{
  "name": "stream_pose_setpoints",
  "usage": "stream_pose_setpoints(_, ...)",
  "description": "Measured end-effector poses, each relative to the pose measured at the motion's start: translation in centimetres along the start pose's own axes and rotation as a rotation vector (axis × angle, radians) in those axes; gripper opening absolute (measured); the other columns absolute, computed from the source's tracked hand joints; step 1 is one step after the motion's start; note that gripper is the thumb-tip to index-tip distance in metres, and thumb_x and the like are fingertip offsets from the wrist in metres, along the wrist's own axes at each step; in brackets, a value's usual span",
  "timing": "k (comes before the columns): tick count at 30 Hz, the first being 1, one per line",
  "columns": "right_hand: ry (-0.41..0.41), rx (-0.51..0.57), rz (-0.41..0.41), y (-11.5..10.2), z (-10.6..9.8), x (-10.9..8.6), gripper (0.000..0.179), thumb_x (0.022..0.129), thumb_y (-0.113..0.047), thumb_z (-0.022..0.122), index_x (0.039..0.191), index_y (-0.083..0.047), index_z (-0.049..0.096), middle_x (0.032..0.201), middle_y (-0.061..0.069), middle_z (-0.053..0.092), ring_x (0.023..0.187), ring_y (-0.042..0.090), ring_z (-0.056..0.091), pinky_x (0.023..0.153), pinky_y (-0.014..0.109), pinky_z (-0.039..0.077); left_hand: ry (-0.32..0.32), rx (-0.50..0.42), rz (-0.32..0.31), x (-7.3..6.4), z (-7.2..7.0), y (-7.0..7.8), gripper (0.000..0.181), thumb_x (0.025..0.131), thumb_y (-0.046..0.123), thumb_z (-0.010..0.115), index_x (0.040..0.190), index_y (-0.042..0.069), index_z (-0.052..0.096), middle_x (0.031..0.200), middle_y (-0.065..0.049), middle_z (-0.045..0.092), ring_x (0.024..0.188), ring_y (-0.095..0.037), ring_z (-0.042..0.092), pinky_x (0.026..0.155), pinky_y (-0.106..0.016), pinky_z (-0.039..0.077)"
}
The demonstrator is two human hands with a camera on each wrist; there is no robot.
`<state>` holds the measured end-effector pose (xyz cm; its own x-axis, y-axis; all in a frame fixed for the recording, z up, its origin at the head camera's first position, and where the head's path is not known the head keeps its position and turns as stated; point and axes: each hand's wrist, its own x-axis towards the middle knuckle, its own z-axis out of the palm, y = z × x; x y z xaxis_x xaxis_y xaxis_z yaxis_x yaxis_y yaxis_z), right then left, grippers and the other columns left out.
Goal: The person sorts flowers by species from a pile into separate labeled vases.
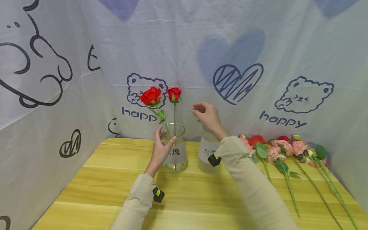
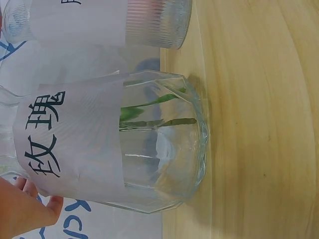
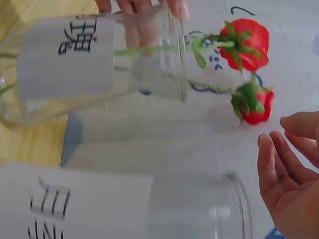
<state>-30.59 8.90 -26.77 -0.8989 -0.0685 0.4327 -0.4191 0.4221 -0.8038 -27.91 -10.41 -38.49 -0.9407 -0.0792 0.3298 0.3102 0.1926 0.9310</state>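
Note:
My left hand (image 1: 161, 150) grips the upper part of a clear glass vase (image 1: 181, 162), thumb on the near side. A white paper label (image 2: 70, 139) with dark characters wraps this vase. Two red roses stand in it: a fuller rose (image 1: 150, 96) leans left, and a smaller rose (image 1: 174, 94) is nearly upright. Through the glass, their green stems (image 2: 172, 121) reach close to the bottom. My right hand (image 1: 210, 118) is in the air above a second labelled glass vase (image 1: 204, 166). Its loosely bent fingers hold nothing, apart from the smaller rose in the right wrist view.
On the right of the wooden table (image 1: 95, 185) lie several flowers, with pink blooms (image 1: 283, 147), a red bloom (image 1: 256, 140) and long green stems (image 1: 292, 191). A white printed cloth (image 1: 178, 57) hangs behind the table, and another sheet (image 1: 57, 134) stands along the left.

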Motion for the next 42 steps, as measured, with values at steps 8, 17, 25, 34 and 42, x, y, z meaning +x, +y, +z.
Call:
stream_pose_setpoints(8, 0.015, -0.044, 0.033, 1.9, -3.3, -0.5, 0.026, 0.093, -0.008, 0.062, 0.116, 0.005, 0.064, 0.111, 0.018, 0.066, 0.096, 0.027, 0.062, 0.074, 0.026, 0.051, -0.012, -0.004, 0.003, 0.0, -0.1, 0.2, 0.080, 0.089, 0.027, 0.066, 0.151, 0.009, 0.019, 0.144, -0.020, 0.041, 0.134, -0.037, 0.032, 0.108, -0.050, 0.029)
stream_pose_setpoints(17, 0.021, -0.100, 0.065, 4.7, -6.8, -1.5, 0.029, 0.096, -0.009, 0.058, 0.120, 0.008, 0.060, 0.117, 0.022, 0.063, 0.103, 0.031, 0.059, 0.084, 0.036, 0.052, -0.013, -0.006, -0.001, -0.1, -0.1, 0.2, 0.080, 0.090, 0.028, 0.066, 0.152, 0.009, 0.018, 0.144, -0.020, 0.041, 0.135, -0.037, 0.032, 0.109, -0.051, 0.029)
stream_pose_setpoints(25, 0.027, -0.115, 0.166, 8.0, -9.6, -4.4, 0.033, 0.098, -0.013, 0.055, 0.124, 0.008, 0.057, 0.121, 0.024, 0.059, 0.106, 0.032, 0.057, 0.081, 0.029, 0.051, -0.017, -0.006, -0.006, 0.0, -0.2, -0.1, 0.081, 0.090, 0.028, 0.066, 0.152, 0.010, 0.017, 0.144, -0.020, 0.041, 0.135, -0.037, 0.032, 0.109, -0.052, 0.028)
stream_pose_setpoints(34, -0.046, -0.174, 0.211, 10.7, -13.6, -6.7, 0.043, 0.101, -0.022, 0.050, 0.133, 0.007, 0.050, 0.129, 0.028, 0.053, 0.114, 0.038, 0.052, 0.091, 0.045, 0.047, -0.022, -0.007, -0.018, 0.0, -0.1, 0.3, 0.081, 0.091, 0.025, 0.065, 0.152, 0.006, 0.015, 0.145, -0.021, 0.039, 0.135, -0.038, 0.030, 0.110, -0.052, 0.027)
stream_pose_setpoints(42, -0.032, -0.310, 0.219, 12.8, -16.1, -9.6, 0.043, 0.099, -0.023, 0.054, 0.127, 0.009, 0.054, 0.123, 0.031, 0.056, 0.110, 0.043, 0.055, 0.087, 0.051, 0.049, -0.030, 0.003, -0.012, -1.7, -0.3, 4.0, 0.074, 0.092, 0.015, 0.060, 0.149, -0.003, 0.016, 0.142, -0.030, 0.037, 0.134, -0.044, 0.030, 0.109, -0.053, 0.027)
